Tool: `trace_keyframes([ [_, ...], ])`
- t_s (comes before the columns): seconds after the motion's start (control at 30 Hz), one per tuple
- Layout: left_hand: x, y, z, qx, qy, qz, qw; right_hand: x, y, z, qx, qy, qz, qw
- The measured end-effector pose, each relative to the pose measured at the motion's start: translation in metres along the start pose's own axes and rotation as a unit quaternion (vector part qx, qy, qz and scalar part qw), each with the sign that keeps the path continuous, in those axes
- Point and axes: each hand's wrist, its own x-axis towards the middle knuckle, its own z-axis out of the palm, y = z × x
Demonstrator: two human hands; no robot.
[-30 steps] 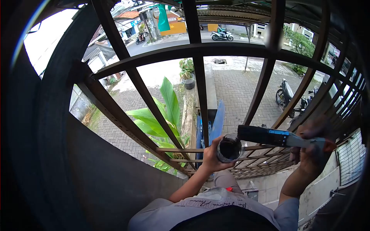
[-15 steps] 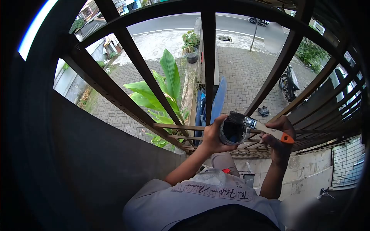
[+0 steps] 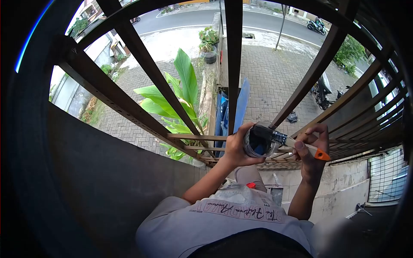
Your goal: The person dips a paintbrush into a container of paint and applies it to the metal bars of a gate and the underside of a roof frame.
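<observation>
My left hand [image 3: 237, 147] is wrapped round the side of a clear plastic cup [image 3: 259, 148] with dark paint inside. A paintbrush [image 3: 305, 149] with a pale handle and an orange end is pinched in my right hand [image 3: 310, 150]. Its dark bristles overlap the cup's opening at the upper right rim, and the metal band lies just outside the rim. Both hands are in front of my chest, close to the dark metal railing [image 3: 233, 64].
Dark bars fan out ahead and to the right, with a dark panel [image 3: 124, 159] at left. Below stand a leafy green plant [image 3: 187, 79], a blue sheet [image 3: 242, 103] and a parked motorcycle [image 3: 322, 92] on brick paving. A rider on a motorbike [image 3: 317, 26] is on the road.
The bristles have dropped from above the cup to its rim, and my right fingers have shifted on the handle. The view has tilted slightly, and a motorbike rider now shows on the road.
</observation>
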Motion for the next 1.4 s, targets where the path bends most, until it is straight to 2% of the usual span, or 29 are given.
trace_keyframes([
  [0.13,-0.001,-0.001,0.0,0.005,-0.002,-0.002,1.0,0.0,0.014,-0.007,0.006,-0.005,-0.014,1.0],
  [0.23,0.002,0.004,-0.003,0.011,-0.005,-0.003,1.0,0.0,0.016,-0.008,0.032,0.003,0.01,0.999],
  [0.43,0.001,0.003,-0.003,-0.001,-0.013,-0.014,1.0,-0.003,0.013,-0.012,0.071,-0.049,0.007,0.996],
  [0.63,0.001,0.004,-0.003,-0.005,-0.015,-0.016,1.0,-0.006,0.002,-0.014,-0.028,-0.033,0.053,0.998],
  [0.73,0.002,0.002,-0.003,-0.009,-0.015,-0.016,1.0,-0.005,0.001,-0.006,-0.031,-0.022,0.026,0.999],
  [0.93,0.002,-0.001,0.001,0.008,0.016,0.018,1.0,0.003,-0.003,-0.003,-0.178,-0.057,-0.115,0.976],
  [1.13,-0.002,-0.004,0.001,-0.023,0.007,-0.002,1.0,0.016,-0.009,0.013,-0.206,-0.099,-0.171,0.958],
  [1.27,-0.001,-0.001,-0.001,-0.03,-0.006,-0.021,0.999,0.028,-0.008,0.011,-0.245,-0.131,-0.167,0.946],
  [1.4,0.0,0.005,-0.004,-0.019,-0.016,-0.043,0.999,0.037,0.001,0.017,-0.244,-0.158,-0.201,0.936],
])
